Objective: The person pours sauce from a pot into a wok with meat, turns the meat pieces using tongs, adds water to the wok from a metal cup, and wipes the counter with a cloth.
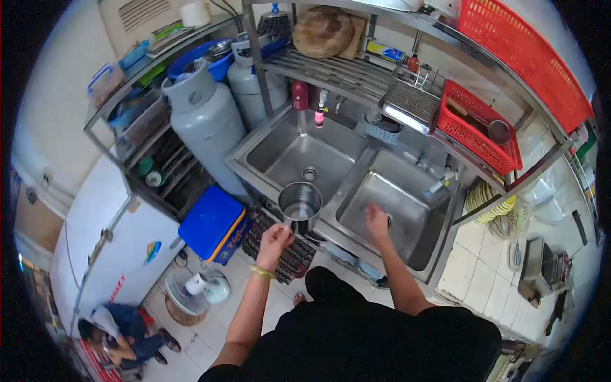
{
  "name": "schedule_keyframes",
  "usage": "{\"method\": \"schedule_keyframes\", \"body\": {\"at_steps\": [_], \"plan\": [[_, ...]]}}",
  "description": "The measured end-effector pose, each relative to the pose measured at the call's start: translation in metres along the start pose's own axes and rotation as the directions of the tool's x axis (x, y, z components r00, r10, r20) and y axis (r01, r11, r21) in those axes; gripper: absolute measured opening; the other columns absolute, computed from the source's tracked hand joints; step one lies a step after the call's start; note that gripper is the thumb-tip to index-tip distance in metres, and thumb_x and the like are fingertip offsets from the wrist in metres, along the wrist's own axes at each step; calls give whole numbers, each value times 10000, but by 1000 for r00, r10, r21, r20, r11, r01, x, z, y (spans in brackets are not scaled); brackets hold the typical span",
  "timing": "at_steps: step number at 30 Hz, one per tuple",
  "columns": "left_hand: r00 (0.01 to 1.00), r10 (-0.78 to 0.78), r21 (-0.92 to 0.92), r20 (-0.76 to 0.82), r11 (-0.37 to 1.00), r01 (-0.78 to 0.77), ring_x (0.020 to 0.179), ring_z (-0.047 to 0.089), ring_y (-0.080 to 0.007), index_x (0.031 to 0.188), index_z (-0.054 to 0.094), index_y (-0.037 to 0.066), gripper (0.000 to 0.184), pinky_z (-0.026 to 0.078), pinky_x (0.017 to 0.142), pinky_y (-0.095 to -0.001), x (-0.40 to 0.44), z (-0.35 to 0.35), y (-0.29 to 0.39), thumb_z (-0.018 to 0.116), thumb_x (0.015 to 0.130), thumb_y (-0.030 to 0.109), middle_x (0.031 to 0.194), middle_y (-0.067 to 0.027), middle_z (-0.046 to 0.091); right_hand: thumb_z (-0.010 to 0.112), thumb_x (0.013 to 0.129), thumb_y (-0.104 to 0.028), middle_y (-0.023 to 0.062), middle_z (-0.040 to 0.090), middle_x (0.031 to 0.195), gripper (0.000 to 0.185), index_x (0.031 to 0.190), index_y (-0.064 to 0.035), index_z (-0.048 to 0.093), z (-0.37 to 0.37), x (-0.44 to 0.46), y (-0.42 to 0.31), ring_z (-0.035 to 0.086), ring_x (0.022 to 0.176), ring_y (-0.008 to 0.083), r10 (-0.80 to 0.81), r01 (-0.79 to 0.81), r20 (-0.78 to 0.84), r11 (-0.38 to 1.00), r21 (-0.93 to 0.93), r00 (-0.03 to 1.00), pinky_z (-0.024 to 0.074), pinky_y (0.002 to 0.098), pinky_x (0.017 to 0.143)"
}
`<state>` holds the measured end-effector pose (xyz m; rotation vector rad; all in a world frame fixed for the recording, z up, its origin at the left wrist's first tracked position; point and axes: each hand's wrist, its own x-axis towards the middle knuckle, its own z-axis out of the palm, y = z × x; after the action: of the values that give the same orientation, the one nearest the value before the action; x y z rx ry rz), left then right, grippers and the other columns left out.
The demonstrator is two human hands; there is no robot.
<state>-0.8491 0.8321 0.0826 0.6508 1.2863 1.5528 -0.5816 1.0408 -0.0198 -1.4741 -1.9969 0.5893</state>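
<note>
Pot [300, 205] in left hand [276, 245], steel sinks [312, 149], kitchen [245, 283]

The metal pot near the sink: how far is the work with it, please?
Done, it seems: the metal pot is picked up. In hand: the left hand grips it by the left basin's front edge; the blurred right hand is over the right basin. Left: probably putting the pot down. Whether it is washed, I cannot tell.
</note>
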Motion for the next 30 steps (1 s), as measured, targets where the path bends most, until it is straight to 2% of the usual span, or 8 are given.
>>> {"method": "schedule_keyframes", "body": {"at_steps": [3, 9, 14, 17, 21, 24, 26, 30], "plan": [[993, -34, -60, 112, 997, 41, 747, 545, -77, 877, 590, 41, 158, 493, 729, -238, 103, 6, -8, 556, 901, 193, 806, 12, 570, 565, 829, -162, 228, 604, 1019, 345, 1145, -26, 543, 9, 75, -20, 586, 925, 378, -14, 35, -247, 996, 80, 969, 474, 437, 774], [984, -103, 33, 143, 995, 99, 636, 481, -51, 817, 585, 66, 169, 428, 581, -195, 272, 61, -12, 571, 893, 216, 722, 39, 528, 597, 827, -238, 240, 572, 1095, 439, 1176, 16, 512, 58, 300, -115, 544, 1007, 395, -394, 475, -440, 876, 86, 807, 431, 415, 870], [959, -257, 59, 118, 966, 252, 652, 485, -61, 818, 593, 83, 148, 446, 589, -206, 370, 90, -22, 605, 872, 220, 733, 29, 534, 603, 785, -260, 238, 588, 1011, 465, 1159, 1, 515, 75, 404, -131, 558, 908, 409, -218, 216, -333, 975, -44, 917, 442, 458, 803], [945, -299, 5, 132, 954, 301, 699, 519, -76, 841, 597, 84, 129, 475, 622, -227, 408, 100, -34, 613, 866, 209, 771, 17, 557, 607, 770, -267, 227, 590, 978, 435, 1122, -24, 535, 93, 426, -88, 554, 898, 399, -505, 365, -325, 838, -405, 799, 444, 437, 808], [915, -328, -56, 237, 935, 350, 761, 552, -101, 864, 596, 84, 116, 511, 696, -281, 446, 94, -49, 608, 869, 200, 830, 9, 576, 508, 835, -236, 220, 504, 1204, 405, 1194, -51, 476, 21, 420, -114, 519, 1034, 368, -232, 231, -25, 972, -46, 972, 398, 454, 877], [891, -351, -87, 287, 917, 389, 779, 554, -108, 861, 596, 91, 99, 515, 742, -317, 466, 88, -58, 601, 872, 190, 837, 13, 574, 489, 842, -199, 216, 536, 1162, 354, 1165, -54, 488, 44, 442, -87, 522, 1016, 367, -413, 441, -316, 897, 21, 854, 403, 451, 857], [869, -373, -80, 325, 905, 418, 782, 551, -106, 849, 594, 99, 90, 511, 762, -327, 477, 82, -63, 598, 873, 186, 834, 18, 572, 499, 836, -182, 208, 569, 1095, 302, 1109, -55, 510, 47, 438, -85, 540, 980, 368, -200, 221, -268, 974, 52, 943, 421, 457, 810], [801, -455, 31, 389, 876, 482, 784, 549, -110, 857, 590, 113, 80, 505, 786, -339, 503, 60, -79, 611, 864, 189, 837, 20, 570, 523, 816, -161, 194, 602, 939, 197, 979, -53, 543, 50, 428, -101, 567, 865, 397, -112, 39, -440, 984, -172, 891, 446, 486, 690]]}}
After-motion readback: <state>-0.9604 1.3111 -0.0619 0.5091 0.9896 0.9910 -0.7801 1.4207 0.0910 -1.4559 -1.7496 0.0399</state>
